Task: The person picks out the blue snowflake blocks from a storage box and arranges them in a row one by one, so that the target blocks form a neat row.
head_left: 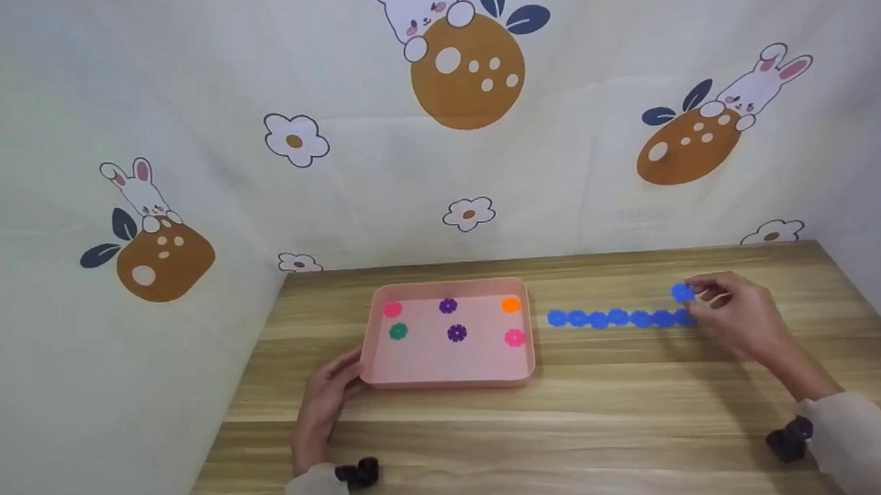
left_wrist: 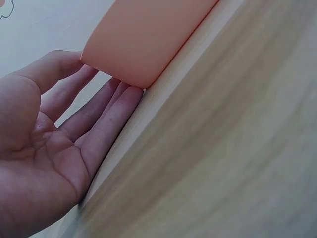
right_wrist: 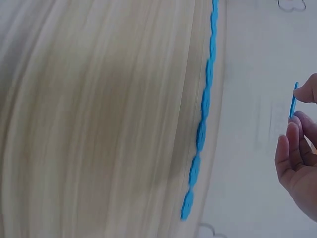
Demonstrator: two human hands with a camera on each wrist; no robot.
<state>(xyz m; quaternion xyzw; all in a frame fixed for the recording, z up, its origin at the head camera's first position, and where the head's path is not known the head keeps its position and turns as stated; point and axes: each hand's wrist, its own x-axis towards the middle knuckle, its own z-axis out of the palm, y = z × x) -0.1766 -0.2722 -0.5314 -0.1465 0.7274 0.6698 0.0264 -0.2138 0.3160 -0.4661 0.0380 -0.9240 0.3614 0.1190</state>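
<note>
Between the thumb and fingertips of my right hand (head_left: 744, 312) is a blue flower-shaped disc (head_left: 682, 293). The right wrist view shows that disc (right_wrist: 293, 100) edge-on, raised off the table. Just below the hand, a row of blue flower-shaped discs (head_left: 598, 319) lies flat on the table, its right end partly hidden by the fingers. My left hand (head_left: 326, 397) rests its fairly straight fingers against the near left corner of a pink tray (head_left: 446, 385). Up close, the left wrist view has those fingers (left_wrist: 111, 119) touching the tray's wall (left_wrist: 133, 44) low down.
Inside the tray lie pink discs (head_left: 515, 338), purple discs (head_left: 457, 333), a green disc (head_left: 398, 331) and an orange disc (head_left: 511, 305). The wood-grain table (head_left: 568, 435) meets a patterned cloth (head_left: 379, 205) at the back and left.
</note>
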